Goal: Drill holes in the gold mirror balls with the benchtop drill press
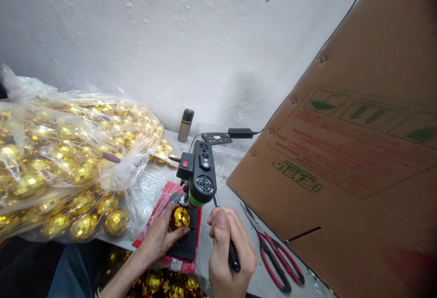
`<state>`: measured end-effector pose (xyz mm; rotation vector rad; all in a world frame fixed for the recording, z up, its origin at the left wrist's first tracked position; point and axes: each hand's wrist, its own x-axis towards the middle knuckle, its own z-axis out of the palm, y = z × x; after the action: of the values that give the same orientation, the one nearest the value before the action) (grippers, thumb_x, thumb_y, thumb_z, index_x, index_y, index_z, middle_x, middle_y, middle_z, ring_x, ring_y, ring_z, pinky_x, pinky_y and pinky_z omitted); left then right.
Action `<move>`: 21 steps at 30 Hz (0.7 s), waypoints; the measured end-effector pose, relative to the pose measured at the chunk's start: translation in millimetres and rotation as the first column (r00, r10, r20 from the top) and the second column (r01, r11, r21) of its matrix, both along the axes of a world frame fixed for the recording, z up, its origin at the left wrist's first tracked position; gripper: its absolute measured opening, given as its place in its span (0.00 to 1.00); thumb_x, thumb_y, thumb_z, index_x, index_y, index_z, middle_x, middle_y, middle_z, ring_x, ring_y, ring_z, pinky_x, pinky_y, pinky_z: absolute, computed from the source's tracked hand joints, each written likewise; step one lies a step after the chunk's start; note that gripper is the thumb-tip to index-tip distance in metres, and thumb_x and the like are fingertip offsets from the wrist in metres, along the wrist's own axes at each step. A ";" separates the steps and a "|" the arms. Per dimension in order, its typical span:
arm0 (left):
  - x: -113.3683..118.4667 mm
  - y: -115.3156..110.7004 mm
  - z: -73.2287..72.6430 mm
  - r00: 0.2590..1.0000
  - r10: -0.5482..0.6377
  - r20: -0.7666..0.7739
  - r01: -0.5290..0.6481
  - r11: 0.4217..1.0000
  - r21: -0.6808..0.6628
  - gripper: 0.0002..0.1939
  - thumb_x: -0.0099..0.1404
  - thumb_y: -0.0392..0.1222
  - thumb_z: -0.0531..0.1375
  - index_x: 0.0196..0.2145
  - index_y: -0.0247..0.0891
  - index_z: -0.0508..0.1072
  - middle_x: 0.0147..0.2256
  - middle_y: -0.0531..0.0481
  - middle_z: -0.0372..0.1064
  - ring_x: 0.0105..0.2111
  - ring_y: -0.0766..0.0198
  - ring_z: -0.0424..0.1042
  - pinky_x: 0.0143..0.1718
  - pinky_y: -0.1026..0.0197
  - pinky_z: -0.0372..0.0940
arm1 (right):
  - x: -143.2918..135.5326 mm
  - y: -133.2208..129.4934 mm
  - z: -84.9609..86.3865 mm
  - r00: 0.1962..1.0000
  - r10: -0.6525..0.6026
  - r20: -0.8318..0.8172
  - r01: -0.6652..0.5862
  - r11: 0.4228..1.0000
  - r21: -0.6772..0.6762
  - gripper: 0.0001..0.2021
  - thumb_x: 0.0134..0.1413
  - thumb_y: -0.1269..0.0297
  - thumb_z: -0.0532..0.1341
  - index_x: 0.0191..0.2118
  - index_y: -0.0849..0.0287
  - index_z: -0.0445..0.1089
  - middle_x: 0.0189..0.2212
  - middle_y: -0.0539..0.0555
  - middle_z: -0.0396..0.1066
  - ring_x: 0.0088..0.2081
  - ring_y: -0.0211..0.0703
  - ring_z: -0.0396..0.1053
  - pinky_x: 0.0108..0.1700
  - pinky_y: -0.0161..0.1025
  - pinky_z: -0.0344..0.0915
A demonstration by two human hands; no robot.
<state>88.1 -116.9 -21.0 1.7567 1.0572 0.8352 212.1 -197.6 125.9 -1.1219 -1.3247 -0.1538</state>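
A small black drill press (204, 170) with a green ring stands on a dark base plate over a red sheet (165, 197). My left hand (165, 232) is closed round a gold mirrored ball (180, 218), with thumb and fingers at its sides, on the base under the press head. Small dark marks show on top of the ball. My right hand (230, 248) is wrapped round the black-ended lever (234, 258) at the right side of the press. The tool tip under the head is partly hidden.
Clear plastic bags of gold balls (82, 166) fill the left side. Red-handled scissors (280, 261) lie at right beside a large cardboard box (341, 152). Behind the press are a small bottle (185, 125) and a black power adapter (241, 133). More gold balls (164, 284) sit below the table edge.
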 end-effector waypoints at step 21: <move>13.5 -3.8 -2.7 0.973 0.012 -0.230 0.035 0.979 0.200 0.25 0.58 0.43 0.67 0.54 0.39 0.75 0.41 0.43 0.83 0.41 0.44 0.83 0.45 0.47 0.77 | -7.1 2.6 -56.7 0.994 -0.104 0.016 0.101 0.984 0.144 0.16 0.71 0.72 0.52 0.29 0.56 0.62 0.26 0.47 0.63 0.26 0.34 0.64 0.27 0.34 0.60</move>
<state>101.7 -120.7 -23.7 2.0696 1.1423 0.7672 205.0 -195.0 69.2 -1.0687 -1.2564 -0.3335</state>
